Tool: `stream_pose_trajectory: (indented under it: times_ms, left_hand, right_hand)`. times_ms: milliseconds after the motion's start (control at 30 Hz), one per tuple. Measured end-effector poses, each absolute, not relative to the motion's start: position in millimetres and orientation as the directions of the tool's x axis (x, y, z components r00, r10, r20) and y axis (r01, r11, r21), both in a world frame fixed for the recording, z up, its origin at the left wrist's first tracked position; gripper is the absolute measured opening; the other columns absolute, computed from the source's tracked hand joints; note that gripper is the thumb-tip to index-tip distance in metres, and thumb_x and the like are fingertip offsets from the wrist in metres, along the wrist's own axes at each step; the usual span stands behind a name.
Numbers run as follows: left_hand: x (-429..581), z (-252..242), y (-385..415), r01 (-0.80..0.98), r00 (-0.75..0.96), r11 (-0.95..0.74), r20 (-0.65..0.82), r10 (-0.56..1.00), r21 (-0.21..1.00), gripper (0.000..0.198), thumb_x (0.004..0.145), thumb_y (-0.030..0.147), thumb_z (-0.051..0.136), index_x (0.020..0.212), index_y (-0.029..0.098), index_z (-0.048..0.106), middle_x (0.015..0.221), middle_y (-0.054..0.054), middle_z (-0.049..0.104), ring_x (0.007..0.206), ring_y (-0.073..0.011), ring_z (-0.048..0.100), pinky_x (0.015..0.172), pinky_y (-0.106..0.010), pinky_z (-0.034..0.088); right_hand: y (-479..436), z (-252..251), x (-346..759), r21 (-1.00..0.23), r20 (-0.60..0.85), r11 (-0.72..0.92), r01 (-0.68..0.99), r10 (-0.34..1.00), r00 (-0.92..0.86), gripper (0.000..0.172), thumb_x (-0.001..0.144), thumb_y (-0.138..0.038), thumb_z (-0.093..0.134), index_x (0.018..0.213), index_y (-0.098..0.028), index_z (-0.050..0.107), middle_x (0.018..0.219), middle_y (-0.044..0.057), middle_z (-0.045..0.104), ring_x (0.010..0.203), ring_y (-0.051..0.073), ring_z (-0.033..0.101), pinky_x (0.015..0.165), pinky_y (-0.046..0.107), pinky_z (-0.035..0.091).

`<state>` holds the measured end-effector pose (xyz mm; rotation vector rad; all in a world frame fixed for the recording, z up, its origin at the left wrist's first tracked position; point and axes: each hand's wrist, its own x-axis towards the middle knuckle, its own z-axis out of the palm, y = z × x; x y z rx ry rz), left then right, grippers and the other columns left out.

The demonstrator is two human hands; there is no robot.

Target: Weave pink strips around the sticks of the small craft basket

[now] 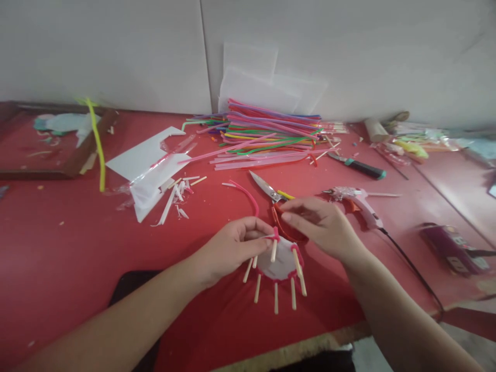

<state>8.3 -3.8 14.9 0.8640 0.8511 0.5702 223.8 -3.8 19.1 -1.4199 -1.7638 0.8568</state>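
My left hand [248, 238] pinches the rim of a small round craft piece [277, 263]. The piece has a pale disc base, and several short wooden sticks stick out around its edge. Fuzzy pink pipe cleaner winds between the sticks. One loose length of pink pipe cleaner [248, 196] curves away behind my left fingers. My right hand [320, 225] hovers at the far right of the piece, thumb and forefinger bent and slightly apart. Its fingertips overlap the orange handle of the scissors [267, 188]; whether they touch it I cannot tell.
Behind lies a heap of coloured pipe cleaners [271, 129]. White card [143, 155] and scraps [176, 199] are at left, near a brown frame [70, 168]. To the right are a pink glue gun [360, 204] with a cord, dark-handled pliers [364, 168] and a purple box [453, 248].
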Motion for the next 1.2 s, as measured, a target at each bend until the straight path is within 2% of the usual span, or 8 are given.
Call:
stream_pose_trajectory:
  times_ms: [133, 267, 433, 600, 700, 867, 1067, 1200]
  left_hand:
    - [5.7, 15.4, -2.4, -0.119, 0.469, 0.527, -0.420, 0.777, 0.842, 0.019, 0.071, 0.028, 0.079, 0.082, 0.017, 0.068, 0.071, 0.000, 0.069, 0.059, -0.0112, 0.059, 0.058, -0.023, 0.042]
    - [4.5, 16.0, -1.5, -0.187, 0.490, 0.546, -0.404, 0.772, 0.817, 0.020, 0.068, 0.026, 0.082, 0.080, 0.017, 0.069, 0.070, 0.000, 0.070, 0.059, -0.0107, 0.059, 0.059, -0.023, 0.043]
    - [4.6, 18.8, -1.8, -0.243, 0.492, 0.574, -0.411, 0.768, 0.782, 0.017, 0.067, 0.027, 0.083, 0.077, 0.019, 0.072, 0.069, 0.002, 0.069, 0.058, -0.0087, 0.058, 0.057, -0.020, 0.042]
    - [3.6, 21.6, -2.2, -0.232, 0.519, 0.666, -0.489, 0.701, 0.709, 0.018, 0.065, 0.030, 0.083, 0.072, 0.018, 0.072, 0.066, 0.000, 0.067, 0.058, -0.0106, 0.057, 0.056, -0.021, 0.042]
    - [3.2, 22.9, -1.8, -0.193, 0.546, 0.699, -0.516, 0.660, 0.689, 0.019, 0.065, 0.032, 0.083, 0.072, 0.018, 0.071, 0.069, -0.001, 0.068, 0.062, -0.0120, 0.059, 0.058, -0.021, 0.042]
    - [4.7, 26.0, 0.2, -0.208, 0.515, 0.717, -0.548, 0.659, 0.666, 0.019, 0.064, 0.027, 0.083, 0.070, 0.016, 0.069, 0.069, 0.001, 0.066, 0.061, -0.0093, 0.057, 0.055, -0.018, 0.040]
    - [5.9, 14.0, -1.1, -0.213, 0.444, 0.517, -0.388, 0.807, 0.829, 0.014, 0.079, 0.032, 0.075, 0.085, 0.020, 0.070, 0.077, 0.003, 0.069, 0.068, -0.0093, 0.061, 0.064, -0.019, 0.045]
    - [4.4, 14.4, -4.8, -0.059, 0.421, 0.305, -0.253, 0.871, 0.951, 0.015, 0.088, 0.035, 0.065, 0.094, 0.022, 0.070, 0.084, 0.001, 0.073, 0.072, -0.0109, 0.064, 0.065, -0.020, 0.047]
  right_hand:
    - [-4.0, 19.3, 244.7, -0.522, 0.016, 0.109, 0.846, 0.993, -0.118, 0.025, 0.083, -0.034, 0.068, 0.104, -0.021, 0.069, 0.091, 0.005, 0.073, 0.079, 0.020, 0.068, 0.068, 0.032, 0.051]
    - [-4.7, 23.8, 238.0, -0.243, -0.056, 0.198, 0.950, 0.974, -0.218, 0.021, 0.078, -0.017, 0.065, 0.099, -0.017, 0.067, 0.100, 0.011, 0.072, 0.092, 0.026, 0.067, 0.074, 0.033, 0.048]
    - [4.2, 33.9, 229.1, -0.001, -0.187, 0.116, 0.993, 0.976, -0.114, 0.020, 0.069, -0.017, 0.064, 0.089, -0.015, 0.065, 0.087, 0.012, 0.071, 0.077, 0.025, 0.067, 0.059, 0.031, 0.038]
    - [0.5, 36.3, 259.6, -0.148, -0.090, 0.163, 0.976, 0.980, -0.177, 0.012, 0.071, -0.026, 0.067, 0.078, -0.022, 0.058, 0.073, 0.002, 0.065, 0.062, 0.016, 0.055, 0.054, 0.029, 0.031]
    - [-11.1, 39.4, 281.7, -0.328, -0.127, 0.074, 0.942, 0.984, -0.121, 0.039, 0.076, -0.046, 0.069, 0.063, -0.024, 0.040, 0.051, -0.005, 0.040, 0.049, 0.012, 0.034, 0.049, 0.028, 0.025]
    - [-32.2, 59.1, 308.3, -0.600, -0.256, 0.111, 0.792, 0.911, -0.322, 0.037, 0.079, -0.053, 0.066, 0.082, -0.023, 0.044, 0.068, -0.005, 0.043, 0.058, 0.012, 0.036, 0.051, 0.025, 0.030]
    - [-52.9, 74.5, 307.9, -0.488, -0.407, 0.030, 0.872, 0.877, -0.257, 0.042, 0.077, -0.048, 0.070, 0.072, -0.024, 0.037, 0.062, -0.007, 0.032, 0.056, 0.011, 0.029, 0.048, 0.022, 0.027]
    - [-59.3, 76.7, 298.6, -0.341, -0.334, 0.125, 0.932, 0.910, -0.245, 0.047, 0.071, -0.050, 0.074, 0.069, -0.025, 0.034, 0.053, -0.008, 0.035, 0.048, 0.010, 0.030, 0.043, 0.022, 0.026]
